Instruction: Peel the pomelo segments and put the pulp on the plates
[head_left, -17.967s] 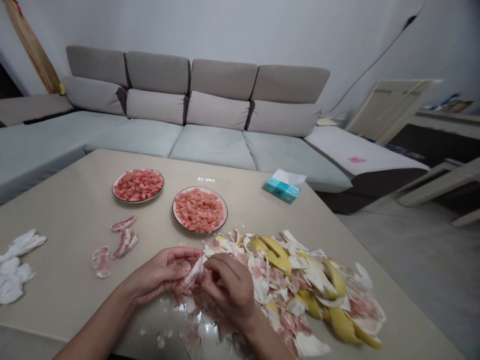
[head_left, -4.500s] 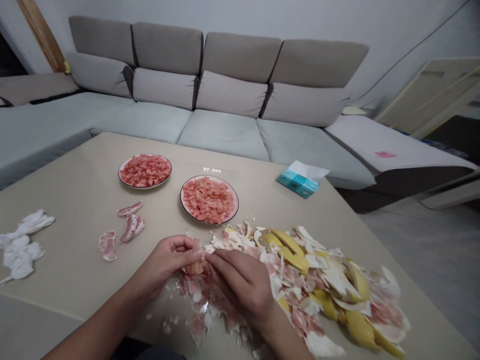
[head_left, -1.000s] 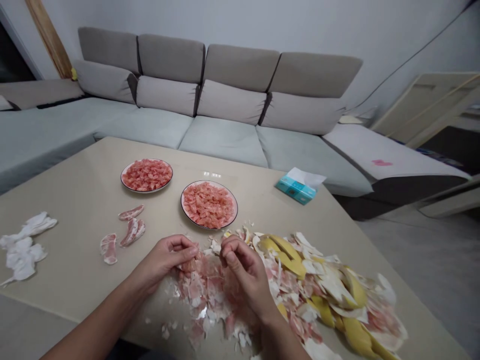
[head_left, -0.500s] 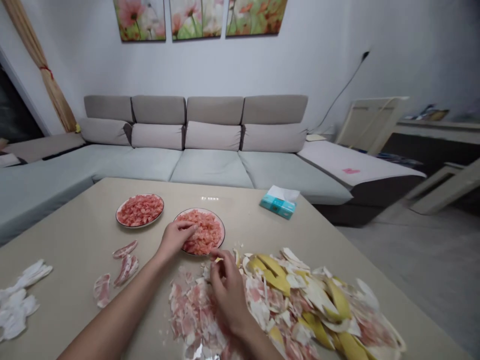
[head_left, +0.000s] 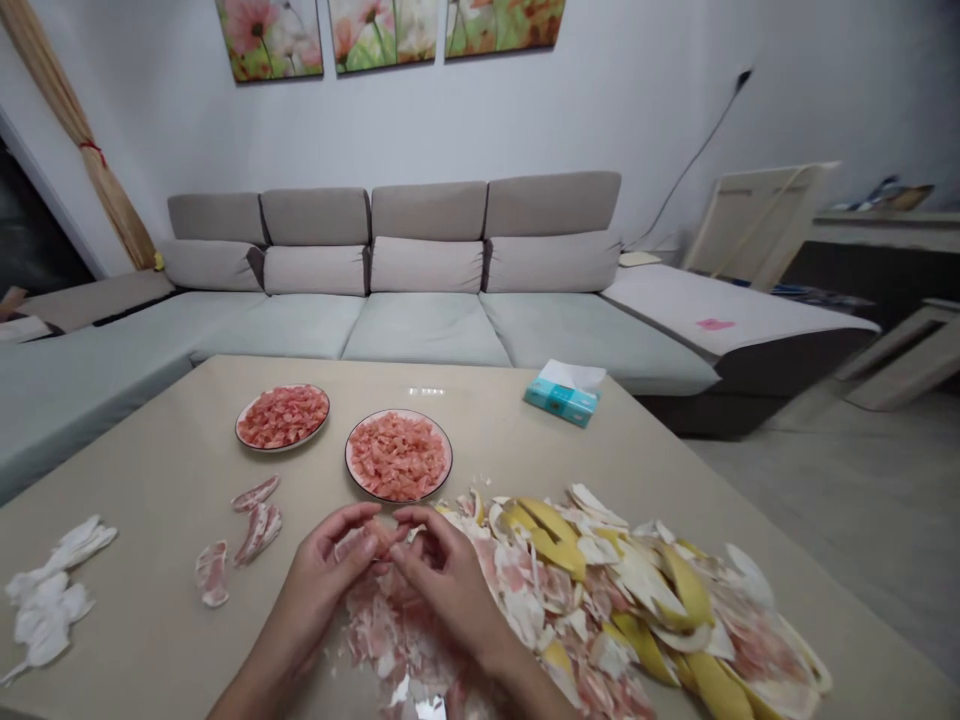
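Note:
My left hand and my right hand meet over the near part of the table. Between their fingertips they pinch a small pink piece of pomelo flesh, partly hidden by the fingers. Just beyond them stands a dark-rimmed plate heaped with pink pomelo pulp. Below the hands lies a pile of thin pinkish membrane scraps. To the left are several unpeeled pomelo segments with whitish skin. Beside my right hand spreads a heap of yellow-and-white pomelo peel.
A second plate of pulp stands at the back left. Crumpled white tissues lie at the left, and a blue tissue pack near the far right edge. A grey sofa runs behind the table.
My left hand has drawn back from above the nearer plate to my right hand. Both hands' fingertips now come together on the piece of pomelo flesh. The view has shifted slightly.

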